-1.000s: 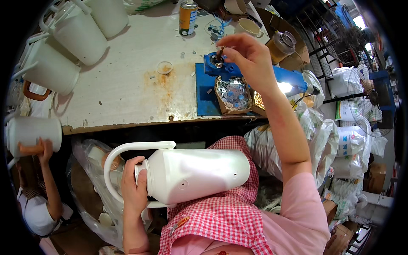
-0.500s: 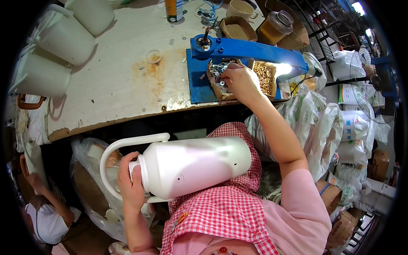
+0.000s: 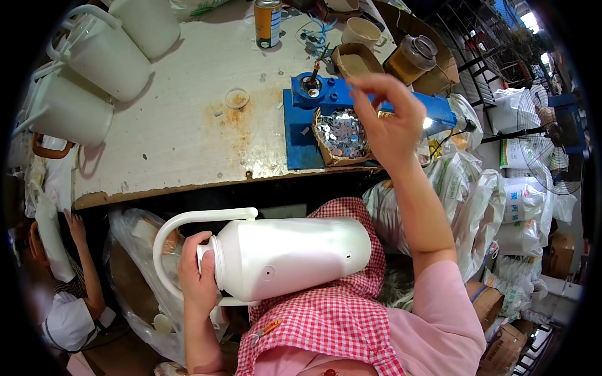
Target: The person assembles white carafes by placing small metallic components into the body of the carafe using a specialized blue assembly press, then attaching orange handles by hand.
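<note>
A white vacuum flask body [image 3: 301,257] lies on its side across my lap, its neck to the left and a large loop handle [image 3: 169,219] attached near the neck. My left hand [image 3: 199,266] is closed round the neck. Above the bench my right hand [image 3: 392,119] is raised with thumb and fingertips brought together; whatever is between them is too small to make out. Just below it, a cardboard box of small metal washers [image 3: 342,135] sits on the base of a blue riveting press [image 3: 310,91]. The hand hides most of a second box beside it.
White pots [image 3: 110,59] with handles stand at the bench's left. A spray can [image 3: 268,24], a cup [image 3: 360,32] and a jar of amber liquid [image 3: 411,57] stand at the back. White sacks [image 3: 461,194] crowd the right. A co-worker's arm [image 3: 88,263] shows at far left.
My right hand has lifted out of the washer box and moved up and to the right, its fingertips together. The flask stays in my left hand, and the view has shifted slightly.
</note>
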Action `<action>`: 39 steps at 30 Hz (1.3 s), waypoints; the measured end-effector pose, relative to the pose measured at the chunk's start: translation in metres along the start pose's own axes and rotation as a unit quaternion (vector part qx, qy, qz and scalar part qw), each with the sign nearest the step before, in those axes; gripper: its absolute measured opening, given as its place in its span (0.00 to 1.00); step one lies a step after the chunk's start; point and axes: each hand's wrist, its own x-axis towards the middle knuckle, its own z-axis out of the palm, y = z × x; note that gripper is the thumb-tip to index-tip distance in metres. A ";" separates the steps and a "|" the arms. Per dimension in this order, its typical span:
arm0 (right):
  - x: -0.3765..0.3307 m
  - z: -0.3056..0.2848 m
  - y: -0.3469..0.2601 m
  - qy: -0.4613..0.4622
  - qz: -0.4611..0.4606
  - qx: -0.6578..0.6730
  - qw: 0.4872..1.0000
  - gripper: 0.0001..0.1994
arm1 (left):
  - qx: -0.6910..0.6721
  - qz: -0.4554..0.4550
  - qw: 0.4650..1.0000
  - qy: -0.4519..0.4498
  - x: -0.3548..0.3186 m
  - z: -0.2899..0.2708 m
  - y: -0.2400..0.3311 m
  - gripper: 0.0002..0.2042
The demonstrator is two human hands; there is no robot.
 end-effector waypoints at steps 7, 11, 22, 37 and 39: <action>0.030 0.037 0.019 0.029 -0.181 -0.051 0.982 0.08 | 0.020 0.003 1.000 0.004 -0.003 -0.001 -0.005 0.17; 0.030 0.035 0.027 0.023 -0.266 -0.089 0.960 0.11 | 0.022 -0.004 1.000 0.007 -0.003 -0.002 -0.002 0.16; -0.072 -0.012 -0.012 -0.116 0.080 0.090 0.986 0.07 | -0.020 -0.071 0.978 0.194 -0.027 -0.080 -0.012 0.11; -0.004 0.013 -0.022 -0.028 0.299 0.386 0.872 0.17 | -0.178 -0.017 0.983 0.048 0.149 -0.087 0.079 0.21; -0.004 -0.012 0.007 0.005 0.291 0.361 0.886 0.20 | -0.126 0.005 0.992 0.003 0.178 -0.062 0.077 0.22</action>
